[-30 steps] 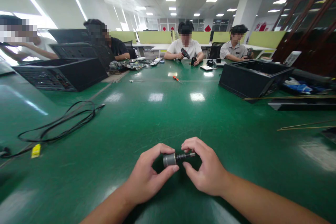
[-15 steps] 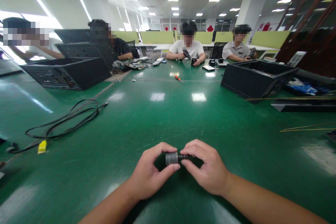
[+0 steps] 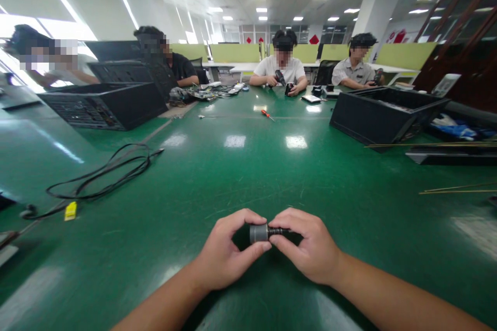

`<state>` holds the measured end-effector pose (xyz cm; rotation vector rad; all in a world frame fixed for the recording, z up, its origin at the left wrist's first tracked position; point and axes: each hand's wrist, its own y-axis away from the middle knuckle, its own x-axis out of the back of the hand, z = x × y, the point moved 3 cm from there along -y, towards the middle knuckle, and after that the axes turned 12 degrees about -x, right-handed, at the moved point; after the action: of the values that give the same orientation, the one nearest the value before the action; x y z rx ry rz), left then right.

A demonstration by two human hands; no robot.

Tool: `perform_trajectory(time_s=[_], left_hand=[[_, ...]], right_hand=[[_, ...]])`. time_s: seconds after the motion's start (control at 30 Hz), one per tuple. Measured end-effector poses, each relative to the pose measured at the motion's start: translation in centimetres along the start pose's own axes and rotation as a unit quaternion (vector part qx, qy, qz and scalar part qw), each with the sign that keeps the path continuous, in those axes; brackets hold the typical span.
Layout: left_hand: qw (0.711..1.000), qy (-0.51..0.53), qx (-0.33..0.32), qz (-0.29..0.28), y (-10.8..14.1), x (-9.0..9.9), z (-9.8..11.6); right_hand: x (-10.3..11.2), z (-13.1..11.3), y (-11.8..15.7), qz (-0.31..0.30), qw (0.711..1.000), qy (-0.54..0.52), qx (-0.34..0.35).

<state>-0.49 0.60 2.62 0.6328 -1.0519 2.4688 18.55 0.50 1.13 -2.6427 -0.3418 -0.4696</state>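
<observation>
Closed inward since the frame of one second ago, my right hand [image 3: 310, 245] now has its thumb and fingers about the dark, ribbed shaft [image 3: 276, 230], where they stood apart before; the shaft's outer end is largely hidden by the fingers. My left hand [image 3: 225, 251] grips the gray cylinder [image 3: 259, 234] between thumb and fingers. Cylinder and shaft form one piece, lying roughly horizontal between the two hands, above the near part of the green tabletop [image 3: 217, 176]. To the left I note a looped black cable [image 3: 97, 186] with a yellow tag [image 3: 70, 211] near it. Farther off lies an orange-handled screwdriver [image 3: 266, 114], between a left black case [image 3: 112, 106] and a right black case [image 3: 373, 119]. Beyond it, a person in white [image 3: 279, 70] holds a dark power tool [image 3: 280, 78].
</observation>
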Motion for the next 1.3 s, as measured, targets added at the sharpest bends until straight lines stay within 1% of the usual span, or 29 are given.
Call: perform_trajectory(time_s=[0.17,0.37,0.5,0.83,1.0,1.3], left_hand=[[1.000,-0.015,-0.020,0.009,-0.25,0.06,0.27],[0.999,-0.040,-0.035,0.004,-0.17,0.15,0.44],[0.998,-0.055,-0.036,-0.001,-0.10,0.19,0.52],[0.998,-0.057,-0.035,-0.007,-0.26,0.20,0.77],[0.998,-0.053,-0.045,-0.001,-0.19,0.20,0.80],[0.997,-0.061,-0.042,0.005,-0.04,0.21,0.61]], right_hand=[[0.07,-0.06,0.01,0.001,1.000,0.015,-0.003],[0.23,-0.28,0.04,0.002,1.000,0.030,-0.008],[0.37,-0.41,0.00,0.002,0.999,0.036,-0.011],[0.35,-0.56,0.05,-0.002,0.999,0.032,-0.005],[0.33,-0.49,0.01,-0.003,0.999,0.034,-0.009],[0.48,-0.62,0.06,0.000,1.000,0.029,-0.009]])
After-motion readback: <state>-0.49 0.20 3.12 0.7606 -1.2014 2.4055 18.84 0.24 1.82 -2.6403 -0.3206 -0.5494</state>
